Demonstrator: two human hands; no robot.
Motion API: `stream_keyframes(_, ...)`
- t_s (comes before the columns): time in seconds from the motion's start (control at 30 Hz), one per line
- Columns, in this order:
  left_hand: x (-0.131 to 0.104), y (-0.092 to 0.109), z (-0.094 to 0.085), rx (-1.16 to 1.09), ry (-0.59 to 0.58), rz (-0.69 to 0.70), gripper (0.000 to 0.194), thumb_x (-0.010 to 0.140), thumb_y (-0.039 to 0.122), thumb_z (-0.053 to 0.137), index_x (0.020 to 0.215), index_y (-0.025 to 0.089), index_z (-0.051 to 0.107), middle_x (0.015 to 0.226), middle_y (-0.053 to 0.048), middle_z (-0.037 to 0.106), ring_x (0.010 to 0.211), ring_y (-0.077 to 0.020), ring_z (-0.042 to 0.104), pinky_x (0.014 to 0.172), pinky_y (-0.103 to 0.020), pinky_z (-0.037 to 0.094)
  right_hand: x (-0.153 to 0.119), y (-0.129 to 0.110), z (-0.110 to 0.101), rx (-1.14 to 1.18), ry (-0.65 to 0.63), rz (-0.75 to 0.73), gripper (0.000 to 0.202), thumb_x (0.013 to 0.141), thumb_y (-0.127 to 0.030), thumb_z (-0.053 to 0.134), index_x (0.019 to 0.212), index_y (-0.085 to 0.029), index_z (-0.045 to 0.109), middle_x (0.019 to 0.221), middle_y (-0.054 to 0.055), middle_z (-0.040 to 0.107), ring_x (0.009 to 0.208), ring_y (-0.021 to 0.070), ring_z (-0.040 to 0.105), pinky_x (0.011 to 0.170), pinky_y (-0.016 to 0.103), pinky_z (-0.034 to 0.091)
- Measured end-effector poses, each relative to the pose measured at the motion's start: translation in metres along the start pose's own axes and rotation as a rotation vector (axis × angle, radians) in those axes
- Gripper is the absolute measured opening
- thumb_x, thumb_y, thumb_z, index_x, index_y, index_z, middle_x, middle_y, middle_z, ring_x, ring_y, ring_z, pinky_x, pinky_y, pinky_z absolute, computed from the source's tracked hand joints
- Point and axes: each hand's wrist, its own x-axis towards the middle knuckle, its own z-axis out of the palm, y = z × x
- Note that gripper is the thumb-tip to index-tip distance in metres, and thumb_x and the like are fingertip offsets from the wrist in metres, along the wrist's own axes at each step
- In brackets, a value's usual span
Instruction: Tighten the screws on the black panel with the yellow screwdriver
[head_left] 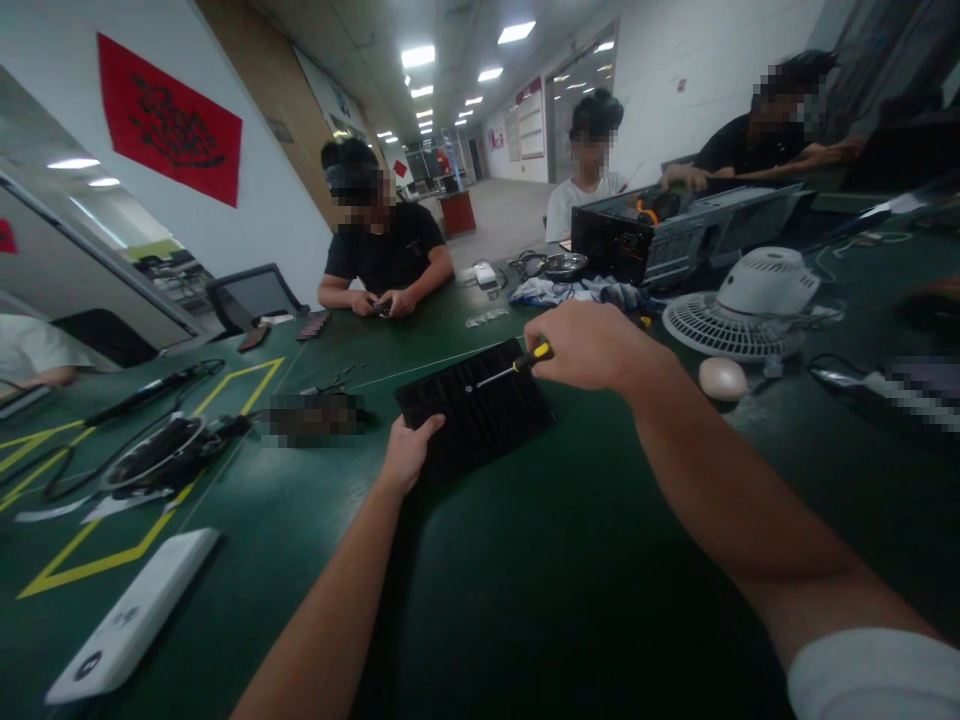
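Note:
A black compartmented tray (pixel 517 410) lies tilted in view on the green table, in front of me. My left hand (pixel 411 448) grips its near left edge, the thumb over the top. In my right hand (pixel 589 345) is a screwdriver (pixel 517 367) with a yellow and black handle, its shaft pointing left across the tray. Near the tip is a small, light, round piece (pixel 469 389); whether the two touch is too small to tell.
Right of my right hand are a white fan (pixel 765 300), a pale rounded object (pixel 722 379) and an open computer case (pixel 652 235). Cables and a dark device (pixel 161 450) lie left, with a white box (pixel 135 615) nearer. People sit around the green table (pixel 570 560).

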Motion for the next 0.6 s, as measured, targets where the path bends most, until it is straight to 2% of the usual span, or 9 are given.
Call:
stream_keyframes(0.37,0.0049,-0.0042,0.001,0.037,0.007,0.026,0.055,0.054,0.035,0.096,0.102,0.018,0.073,0.098,-0.007,0.081,0.092,-0.0291,0.079,0.093,-0.048,0.065,0.0042,-0.0046,0.0055,0.023,0.125,-0.027,0.031,0.089,-0.029,0.073,0.116,-0.024,0.086,0.115,0.015,0.083,0.108,0.0364,0.074,0.083,0.043,0.051)
stream_keyframes(0.6,0.0048,-0.0067,0.0012,0.032,0.005,0.025,0.056,0.054,0.036,0.096,0.102,0.018,0.073,0.096,-0.007,0.08,0.092,-0.0301,0.078,0.096,-0.051,0.063,0.0039,-0.0046,0.0082,0.011,0.115,-0.023,0.03,0.088,-0.031,0.073,0.115,-0.025,0.087,0.116,0.012,0.083,0.108,0.0337,0.073,0.084,0.041,0.051)
